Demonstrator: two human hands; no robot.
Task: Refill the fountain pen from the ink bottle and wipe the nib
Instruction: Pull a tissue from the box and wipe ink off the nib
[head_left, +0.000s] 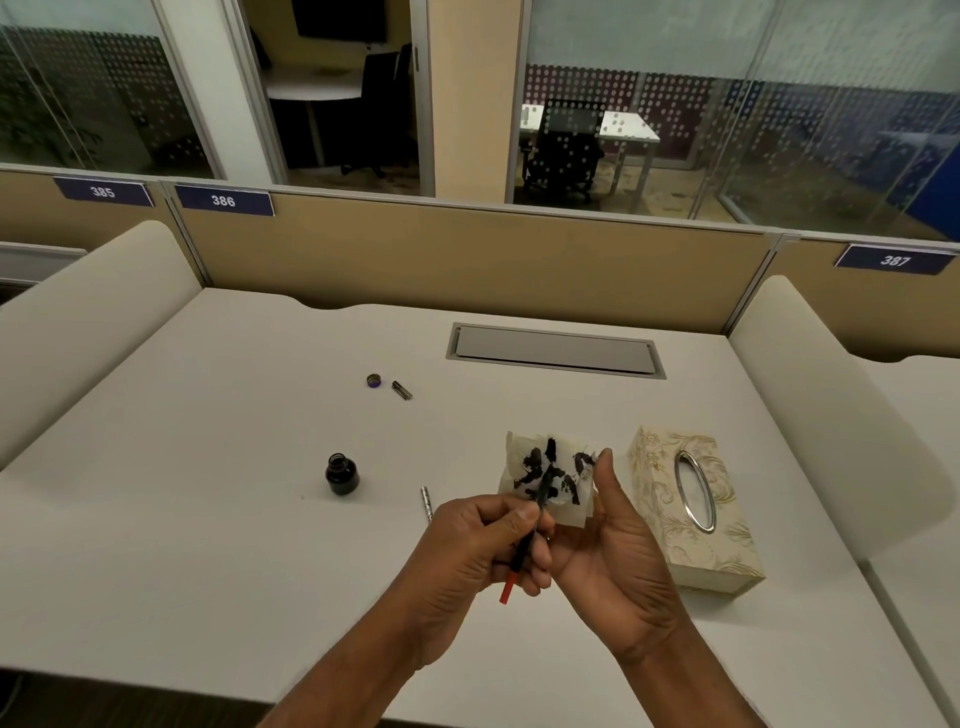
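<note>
My left hand pinches the fountain pen's inner section, a thin black piece with a red end pointing down toward me. Its nib end lies against a white tissue blotched with black ink, which my right hand holds up from behind with the thumb at its right edge. The open ink bottle, dark and round, stands on the desk to the left of my hands. Its cap lies farther back. A silver pen barrel lies on the desk just left of my left hand.
A patterned tissue box with an oval metal opening stands right of my hands. A small silver pen cap lies beside the bottle cap. A grey cable hatch is set in the white desk near the beige partition.
</note>
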